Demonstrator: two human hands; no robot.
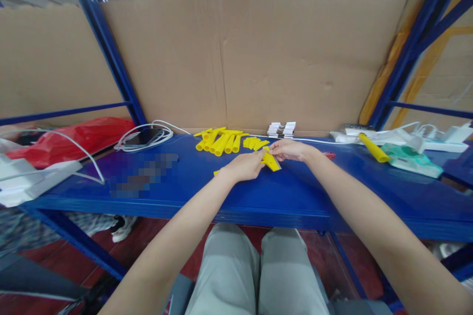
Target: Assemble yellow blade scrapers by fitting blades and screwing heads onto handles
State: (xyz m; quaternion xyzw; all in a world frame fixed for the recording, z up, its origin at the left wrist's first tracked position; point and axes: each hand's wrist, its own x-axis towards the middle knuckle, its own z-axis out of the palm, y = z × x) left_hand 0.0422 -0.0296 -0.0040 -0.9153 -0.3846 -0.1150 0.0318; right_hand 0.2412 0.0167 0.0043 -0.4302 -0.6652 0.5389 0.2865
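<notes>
1 yellow piece (pixel 272 163), mid-bench (pixel 284 194). Left hand (pixel 247 166) closed on its left side; right hand (pixel 288 149) has fingertips at its upper edge, can't tell if pinching. Likely best: left steady, right in small moves.

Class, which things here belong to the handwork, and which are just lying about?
Likely part of the work:
yellow piece, held in left hand, right hand at its edge
yellow tubes
small yellow pieces

Apparently just lying about:
red bag
green packet
power strip
</notes>
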